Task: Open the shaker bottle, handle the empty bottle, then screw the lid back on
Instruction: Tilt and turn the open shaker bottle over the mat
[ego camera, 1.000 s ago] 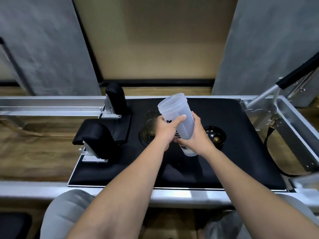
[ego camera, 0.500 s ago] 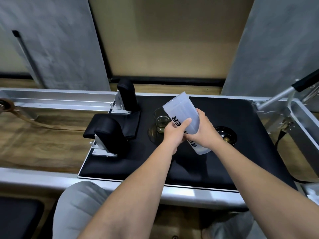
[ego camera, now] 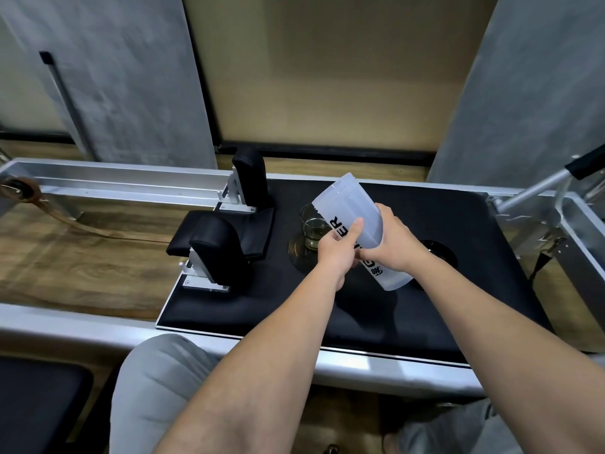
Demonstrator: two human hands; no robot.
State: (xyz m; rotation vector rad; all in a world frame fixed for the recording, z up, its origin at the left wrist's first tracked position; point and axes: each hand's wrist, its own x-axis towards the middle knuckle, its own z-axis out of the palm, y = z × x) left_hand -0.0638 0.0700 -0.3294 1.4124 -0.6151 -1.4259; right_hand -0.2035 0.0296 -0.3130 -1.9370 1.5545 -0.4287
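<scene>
both hands hold a translucent shaker bottle (ego camera: 352,213) above a black padded platform (ego camera: 458,290). the bottle has no lid on and is tilted, with its open mouth up and away to the left and its base low toward the right. the left hand (ego camera: 337,253) grips the bottle's near side, thumb laid across the black lettering. the right hand (ego camera: 393,244) wraps its fingers round the far side. the two hands touch each other at the bottle's middle.

just behind the left hand, a small glass (ego camera: 312,229) with a little yellowish liquid stands on the platform. a dark round object (ego camera: 438,253), possibly the lid, lies on the platform to the right of the bottle, partly hidden by the right forearm.

the platform sits in a silver metal frame (ego camera: 108,181) over a wood-grain floor (ego camera: 65,257). two black padded shoulder rests (ego camera: 216,247) stand on its left end. a metal bar with a black grip (ego camera: 556,178) rises at the right. behind stand grey concrete-look panels (ego camera: 131,77) and a beige wall (ego camera: 327,67).
</scene>
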